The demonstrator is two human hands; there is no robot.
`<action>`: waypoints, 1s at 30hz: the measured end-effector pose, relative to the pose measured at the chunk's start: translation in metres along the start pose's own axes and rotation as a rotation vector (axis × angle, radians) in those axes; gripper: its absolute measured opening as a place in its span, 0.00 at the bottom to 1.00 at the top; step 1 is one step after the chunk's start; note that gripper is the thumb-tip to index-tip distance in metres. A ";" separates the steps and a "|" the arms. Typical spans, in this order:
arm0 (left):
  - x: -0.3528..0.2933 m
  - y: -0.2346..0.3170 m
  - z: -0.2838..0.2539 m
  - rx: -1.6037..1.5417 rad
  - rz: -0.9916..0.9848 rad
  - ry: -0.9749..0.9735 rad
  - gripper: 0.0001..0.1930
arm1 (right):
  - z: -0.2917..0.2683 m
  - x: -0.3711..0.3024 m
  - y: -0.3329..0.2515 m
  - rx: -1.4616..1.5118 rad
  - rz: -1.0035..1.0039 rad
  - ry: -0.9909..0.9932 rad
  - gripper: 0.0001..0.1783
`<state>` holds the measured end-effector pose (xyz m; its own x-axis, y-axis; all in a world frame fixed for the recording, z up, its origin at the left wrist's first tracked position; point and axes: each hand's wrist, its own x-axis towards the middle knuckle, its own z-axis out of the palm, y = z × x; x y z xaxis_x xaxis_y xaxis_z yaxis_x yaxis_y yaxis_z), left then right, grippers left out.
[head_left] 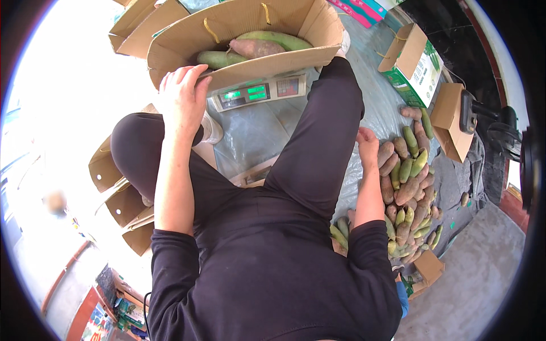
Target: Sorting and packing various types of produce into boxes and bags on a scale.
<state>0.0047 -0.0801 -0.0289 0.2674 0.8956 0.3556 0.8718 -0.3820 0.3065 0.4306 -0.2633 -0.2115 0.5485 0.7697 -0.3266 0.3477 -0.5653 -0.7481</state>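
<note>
An open cardboard box [244, 69] with yellow cord loops rests on a digital scale [259, 94] with green lit displays. Inside lie green radishes [273, 38] and a pinkish one [257, 48]. My left hand [183, 94] is closed on the box's near-left rim, its thumb low against the outer wall. Off to the right, beside my knee, my right hand [368, 142] hovers with loosely bent fingers and nothing visible in it. It is nearest to a large pile of green and reddish radishes [406, 190], apparently without touching them.
Plastic sheeting [250, 133] covers the floor between my legs. A green-and-white carton [418, 68] and a brown open box [452, 122] stand beyond the pile, near a black stand-like object [503, 122]. More cardboard boxes [122, 204] lie by my left leg.
</note>
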 end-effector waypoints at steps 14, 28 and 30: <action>0.042 -0.066 -0.056 -0.205 -0.455 -0.033 0.27 | -0.014 0.085 -0.227 0.163 -0.317 -0.077 0.15; 0.074 -0.143 -0.013 -0.180 -0.673 -0.782 0.27 | 0.044 0.145 -0.325 -0.859 -0.427 -0.259 0.28; 0.068 -0.151 -0.001 -0.313 -0.622 -0.699 0.36 | 0.042 0.139 -0.337 -0.854 -0.394 -0.299 0.27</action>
<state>-0.1096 0.0383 -0.0497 0.0681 0.8519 -0.5192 0.8184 0.2499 0.5175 0.3579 0.0469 -0.0291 0.1017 0.9257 -0.3643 0.9609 -0.1862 -0.2048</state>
